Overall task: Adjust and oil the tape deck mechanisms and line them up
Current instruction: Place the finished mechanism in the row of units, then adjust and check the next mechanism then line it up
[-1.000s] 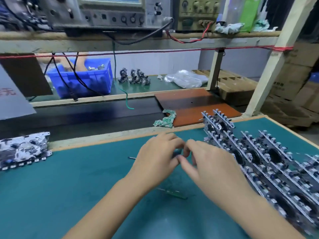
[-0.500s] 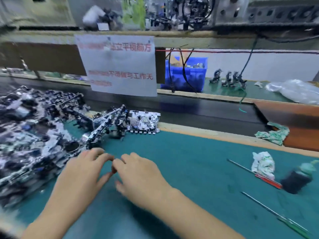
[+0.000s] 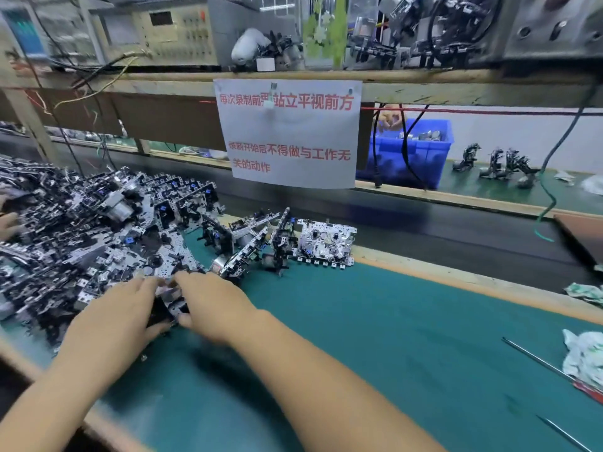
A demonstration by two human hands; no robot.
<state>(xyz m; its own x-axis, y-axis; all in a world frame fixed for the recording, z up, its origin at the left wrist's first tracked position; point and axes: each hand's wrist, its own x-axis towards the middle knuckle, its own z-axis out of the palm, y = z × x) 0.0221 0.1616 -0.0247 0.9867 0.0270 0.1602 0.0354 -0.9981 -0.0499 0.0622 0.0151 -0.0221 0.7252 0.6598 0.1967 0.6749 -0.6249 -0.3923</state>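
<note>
Head view: the table (image 3: 375, 337), topped with a teal mat inside a pale wooden border, fills the lower frame; its far edge runs diagonally from centre left to the right side, with a dark conveyor belt (image 3: 440, 223) just beyond it. The mat is bare through the middle and right, up to the tools at the right edge. A large heap of tape deck mechanisms (image 3: 81, 239) covers the left of the table and spills toward the centre, where a few mechanisms stand tilted on edge and one flat mechanism (image 3: 326, 243) lies just inside the far border. A white paper sign (image 3: 290, 132) with red Chinese text hangs from the shelf beam above the belt. Behind the belt sits a blue bin (image 3: 411, 154). The left hand (image 3: 117, 321) and right hand (image 3: 212, 305) meet at the near edge of the heap, both gripping one tape deck mechanism (image 3: 169, 305) between them, fingers curled round its sides; it is blurred and mostly hidden. At the right edge lie a crumpled white-green cloth (image 3: 584, 357), a red-handled screwdriver (image 3: 548, 363) beside it and a thin metal rod (image 3: 564, 433) nearer the front.
</note>
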